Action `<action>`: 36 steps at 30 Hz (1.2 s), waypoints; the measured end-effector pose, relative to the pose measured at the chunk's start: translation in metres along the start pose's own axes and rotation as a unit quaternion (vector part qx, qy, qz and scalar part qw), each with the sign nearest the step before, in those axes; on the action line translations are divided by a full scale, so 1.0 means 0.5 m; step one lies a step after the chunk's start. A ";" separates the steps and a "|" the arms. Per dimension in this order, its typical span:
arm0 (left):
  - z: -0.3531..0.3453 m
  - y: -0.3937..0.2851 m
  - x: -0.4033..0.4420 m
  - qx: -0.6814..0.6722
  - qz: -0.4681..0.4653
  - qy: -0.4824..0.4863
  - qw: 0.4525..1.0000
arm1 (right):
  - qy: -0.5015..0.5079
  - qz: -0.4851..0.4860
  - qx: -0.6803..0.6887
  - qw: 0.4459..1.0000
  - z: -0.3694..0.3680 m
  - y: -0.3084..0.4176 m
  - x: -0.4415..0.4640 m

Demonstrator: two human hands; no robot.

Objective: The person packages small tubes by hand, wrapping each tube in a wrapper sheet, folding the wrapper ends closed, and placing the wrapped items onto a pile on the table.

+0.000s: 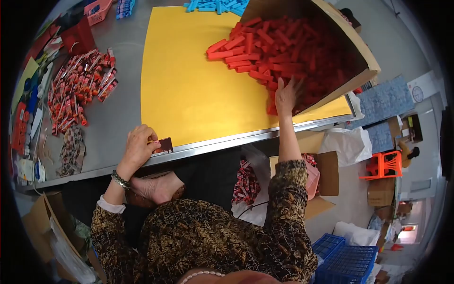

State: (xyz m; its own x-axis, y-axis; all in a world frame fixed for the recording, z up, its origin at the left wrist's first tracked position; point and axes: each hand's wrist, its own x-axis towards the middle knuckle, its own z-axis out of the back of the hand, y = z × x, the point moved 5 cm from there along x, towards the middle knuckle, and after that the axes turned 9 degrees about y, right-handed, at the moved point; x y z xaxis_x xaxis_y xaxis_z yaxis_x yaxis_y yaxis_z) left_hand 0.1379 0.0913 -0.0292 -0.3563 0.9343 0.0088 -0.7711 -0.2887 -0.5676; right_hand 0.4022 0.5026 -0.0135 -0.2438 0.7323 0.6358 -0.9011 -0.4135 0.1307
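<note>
At the table's front edge, my left hand [138, 145] pinches a small dark-red printed packet [165, 145] between thumb and fingers. My right hand [285, 98] reaches to the mouth of a tipped cardboard box [366, 52]. Its fingers look spread, slightly blurred, and touch or nearly touch the red stick-shaped pieces [269, 42]. These pieces spill out of the box in a heap onto a yellow sheet [189, 85].
Shiny red wrapped packets [75, 85] lie piled at left, beside a crumpled checked cloth [72, 151]. Blue sticks [217, 5] and a pink basket [98, 12] are at the back. Below right stand an open carton [328, 173] and blue crates [347, 265].
</note>
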 end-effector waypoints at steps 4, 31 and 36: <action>-0.001 -0.008 0.005 -0.030 0.020 0.016 0.999 | 0.038 -0.110 -0.051 0.992 -0.016 -0.013 0.051; -0.006 0.012 -0.009 -0.037 0.005 -0.067 0.997 | 0.087 0.165 0.092 0.978 -0.014 0.129 0.165; -0.002 0.003 -0.011 -0.051 0.014 -0.055 0.997 | 0.044 0.208 0.087 0.973 -0.094 0.176 0.315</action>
State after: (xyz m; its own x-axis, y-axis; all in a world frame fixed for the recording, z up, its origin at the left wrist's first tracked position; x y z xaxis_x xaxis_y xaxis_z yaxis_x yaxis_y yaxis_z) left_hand 0.1392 0.0857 -0.0309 -0.4371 0.8959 0.0799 -0.7047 -0.2859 -0.6494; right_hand 0.2678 0.6071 0.0623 -0.6111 0.5220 0.5951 -0.6457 -0.7636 0.0067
